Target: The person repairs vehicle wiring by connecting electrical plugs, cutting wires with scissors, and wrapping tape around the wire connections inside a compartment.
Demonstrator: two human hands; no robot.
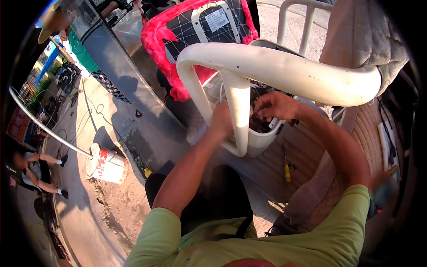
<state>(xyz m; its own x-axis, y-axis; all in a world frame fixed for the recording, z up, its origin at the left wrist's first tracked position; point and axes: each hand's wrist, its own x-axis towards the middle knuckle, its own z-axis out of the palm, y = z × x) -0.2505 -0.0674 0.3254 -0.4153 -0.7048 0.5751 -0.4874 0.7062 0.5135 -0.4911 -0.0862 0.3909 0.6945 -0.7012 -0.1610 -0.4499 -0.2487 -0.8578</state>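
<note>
My right hand [278, 107] is over an open white housing [259, 144], its thumb and fingers pinched together. What they hold is too small to make out, close to dark parts and wires inside the housing. My left hand [222, 119] reaches into the left side of the same housing. Its fingers are hidden behind a post of the thick white tubular frame [275, 66] that rises over the opening. Behind the frame stands a tipped-up seat [182, 40] with red fluffy trim, its dark underside and a label facing me.
A screwdriver [287, 172] with a yellow handle lies on the brown quilted mat [267, 167] to the right. A padded grey cover [356, 40] hangs at upper right. On the left are a bucket [106, 164] holding a pole, a standing person [84, 53] and a seated person [38, 169].
</note>
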